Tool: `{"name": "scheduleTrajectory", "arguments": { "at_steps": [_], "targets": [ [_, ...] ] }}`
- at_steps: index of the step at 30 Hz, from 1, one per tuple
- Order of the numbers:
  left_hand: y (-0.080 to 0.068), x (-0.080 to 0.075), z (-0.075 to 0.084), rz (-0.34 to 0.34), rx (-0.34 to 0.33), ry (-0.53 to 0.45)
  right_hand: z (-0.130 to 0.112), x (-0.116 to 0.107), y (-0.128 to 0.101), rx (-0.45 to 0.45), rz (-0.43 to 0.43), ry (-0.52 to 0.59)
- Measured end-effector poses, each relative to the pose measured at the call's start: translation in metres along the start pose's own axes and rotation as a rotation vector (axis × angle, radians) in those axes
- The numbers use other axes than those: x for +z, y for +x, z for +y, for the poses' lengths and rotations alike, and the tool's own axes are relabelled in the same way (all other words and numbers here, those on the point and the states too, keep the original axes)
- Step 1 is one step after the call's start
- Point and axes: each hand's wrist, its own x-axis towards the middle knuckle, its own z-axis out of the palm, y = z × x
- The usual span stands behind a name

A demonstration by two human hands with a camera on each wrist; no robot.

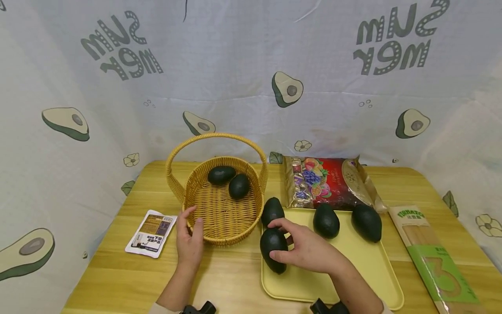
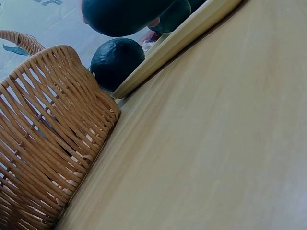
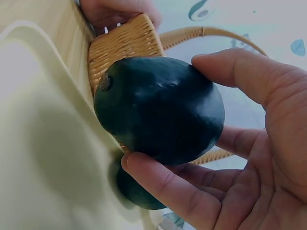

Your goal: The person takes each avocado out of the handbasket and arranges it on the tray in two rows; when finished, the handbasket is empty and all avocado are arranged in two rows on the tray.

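My right hand (image 1: pixel 310 248) holds a dark green avocado (image 3: pixel 158 110) between thumb and fingers, over the left side of the yellow tray (image 1: pixel 306 285). Just behind it, a second avocado (image 1: pixel 272 211) sits at the tray's back left corner. Two more avocados, one in the middle (image 1: pixel 326 220) and one to the right (image 1: pixel 367 223), lie toward the tray's back edge. With thumb and fingers at the rim, my left hand (image 1: pixel 190 244) holds the front left of a wicker basket (image 1: pixel 219 218). Inside that basket are two avocados (image 1: pixel 222 175), near the back.
A white pouch (image 1: pixel 151 233) lies left of the basket. Behind the tray is a red candy bag (image 1: pixel 329 183), and a green-labelled noodle pack (image 1: pixel 435 257) lies to its right. The basket's tall handle (image 1: pixel 216 135) arches over it. A printed curtain (image 1: pixel 235 65) hangs behind the table.
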Motion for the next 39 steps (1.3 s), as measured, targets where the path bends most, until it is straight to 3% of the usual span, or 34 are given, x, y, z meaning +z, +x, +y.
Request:
{"name": "scheduleTrajectory", "arguments": {
  "at_steps": [7, 15, 28, 39],
  "targets": [
    [0.0, 0.0, -0.004, 0.004, 0.005, 0.0, 0.005, 0.0, 0.001, 0.014, -0.015, -0.091],
    [0.001, -0.001, -0.003, 0.002, 0.006, 0.001, 0.009, 0.004, 0.002, 0.046, -0.093, -0.167],
    [0.0, -0.001, -0.001, -0.002, -0.009, -0.001, 0.01, 0.004, 0.002, 0.061, -0.146, -0.131],
    [0.0, -0.001, -0.003, -0.009, 0.0, 0.0, 0.011, -0.002, -0.002, 0.052, -0.194, -0.02]
  ]
}}
